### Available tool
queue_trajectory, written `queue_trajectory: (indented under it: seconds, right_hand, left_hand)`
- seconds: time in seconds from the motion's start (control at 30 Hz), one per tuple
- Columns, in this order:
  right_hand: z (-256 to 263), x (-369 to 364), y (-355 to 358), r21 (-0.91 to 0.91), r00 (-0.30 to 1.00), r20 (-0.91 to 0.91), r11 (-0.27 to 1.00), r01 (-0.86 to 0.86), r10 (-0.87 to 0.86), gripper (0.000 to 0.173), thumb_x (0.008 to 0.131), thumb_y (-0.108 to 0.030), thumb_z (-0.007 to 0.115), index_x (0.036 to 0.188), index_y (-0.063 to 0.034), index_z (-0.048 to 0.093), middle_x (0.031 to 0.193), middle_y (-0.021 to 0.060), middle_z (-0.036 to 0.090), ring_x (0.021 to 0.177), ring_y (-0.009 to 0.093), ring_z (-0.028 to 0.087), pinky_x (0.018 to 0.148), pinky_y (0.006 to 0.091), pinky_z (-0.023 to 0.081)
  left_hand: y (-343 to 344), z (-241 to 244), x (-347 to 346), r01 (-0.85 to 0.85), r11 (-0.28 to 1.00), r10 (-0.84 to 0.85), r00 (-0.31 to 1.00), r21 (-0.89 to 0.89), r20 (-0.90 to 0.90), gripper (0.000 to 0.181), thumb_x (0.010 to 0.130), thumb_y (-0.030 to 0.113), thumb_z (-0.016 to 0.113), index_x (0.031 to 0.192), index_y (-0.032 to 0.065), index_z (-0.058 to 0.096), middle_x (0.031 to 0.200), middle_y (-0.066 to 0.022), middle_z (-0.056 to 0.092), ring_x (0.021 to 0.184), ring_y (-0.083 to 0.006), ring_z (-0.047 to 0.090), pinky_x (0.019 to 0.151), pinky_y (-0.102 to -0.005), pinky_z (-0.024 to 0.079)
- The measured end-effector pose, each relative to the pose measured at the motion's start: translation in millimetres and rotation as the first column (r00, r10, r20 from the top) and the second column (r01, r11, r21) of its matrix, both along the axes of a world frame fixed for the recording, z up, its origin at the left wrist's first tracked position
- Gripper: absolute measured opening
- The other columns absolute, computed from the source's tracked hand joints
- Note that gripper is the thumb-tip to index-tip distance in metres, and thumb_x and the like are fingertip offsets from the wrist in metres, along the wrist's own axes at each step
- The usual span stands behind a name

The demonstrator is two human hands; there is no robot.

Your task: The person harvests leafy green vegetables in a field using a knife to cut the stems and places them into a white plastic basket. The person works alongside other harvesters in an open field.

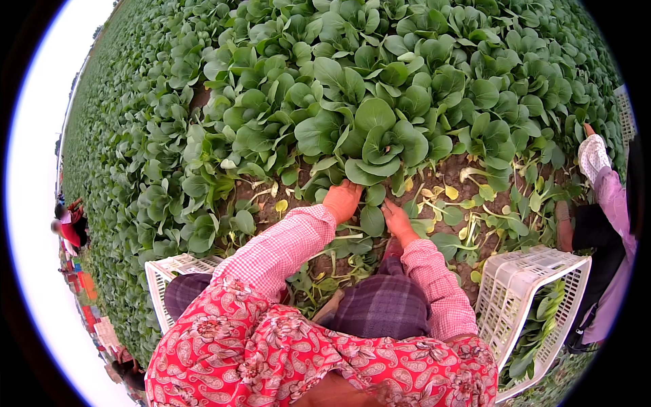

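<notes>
My left hand [344,202] reaches under the outer leaves of a large leafy green plant, like bok choy [379,140], at the near edge of the crop; its fingertips are hidden by the leaves. Just right of it, my right hand [398,220] is low by the same plant's base, beside a hanging green leaf [372,220]. Whether either hand grips the stem cannot be seen. Cut leaves and pale stems [470,224], with some yellow leaves [451,192], lie on the brown soil around the hands.
A white plastic crate [508,285] holding picked greens [546,315] lies tilted at my right. Another white crate [157,285] stands at my left, behind my knee. A co-worker [610,203] is at the far right. Dense green rows [285,61] spread ahead; people [71,224] are at the far left.
</notes>
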State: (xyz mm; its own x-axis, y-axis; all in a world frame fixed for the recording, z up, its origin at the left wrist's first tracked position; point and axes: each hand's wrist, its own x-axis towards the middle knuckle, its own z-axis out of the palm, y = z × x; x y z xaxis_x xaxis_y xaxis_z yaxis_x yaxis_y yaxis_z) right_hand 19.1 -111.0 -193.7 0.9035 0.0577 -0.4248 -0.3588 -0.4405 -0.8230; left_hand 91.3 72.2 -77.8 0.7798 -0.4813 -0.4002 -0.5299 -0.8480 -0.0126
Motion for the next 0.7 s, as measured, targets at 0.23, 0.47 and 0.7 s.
queue_trajectory:
  seconds: [0.23, 0.47, 0.7]
  right_hand:
    - [54.4, 24.2, 2.6, 0.115, 0.921, -0.388, 0.993, 0.023, 0.024, 0.038, 0.087, -0.022, 0.053, 0.124, -0.0113, 0.051, 0.079, 0.0183, 0.063, 0.060, 0.029, 0.060, 0.059, 0.0360, 0.048]
    - [-31.5, 19.2, 1.9, -0.090, 0.903, 0.390, 0.983, -0.160, 0.183, 0.036, 0.087, -0.023, 0.050, 0.120, -0.0096, 0.051, 0.078, 0.0233, 0.062, 0.066, 0.039, 0.060, 0.059, 0.0457, 0.048]
    - [11.7, 21.2, 0.1, -0.209, 0.954, 0.094, 0.943, -0.260, 0.284, 0.034, 0.086, -0.023, 0.049, 0.117, -0.0113, 0.051, 0.083, 0.0246, 0.060, 0.079, 0.044, 0.056, 0.070, 0.0515, 0.045]
  left_hand:
    - [6.0, -35.0, 25.4, 0.007, 0.999, -0.008, 1.000, 0.051, 0.029, 0.025, 0.075, 0.012, 0.055, 0.097, 0.0057, 0.064, 0.099, -0.0099, 0.063, 0.091, -0.0245, 0.062, 0.069, -0.0369, 0.051]
    - [8.8, -36.5, 13.2, -0.068, 0.996, 0.073, 0.995, 0.065, -0.065, 0.024, 0.077, 0.014, 0.055, 0.096, 0.0026, 0.064, 0.102, -0.0117, 0.061, 0.095, -0.0263, 0.057, 0.071, -0.0372, 0.051]
    - [14.2, -32.3, 5.3, -0.068, 0.994, 0.072, 0.996, 0.090, -0.046, 0.024, 0.077, 0.013, 0.053, 0.096, 0.0023, 0.063, 0.101, -0.0129, 0.060, 0.095, -0.0272, 0.057, 0.074, -0.0364, 0.051]
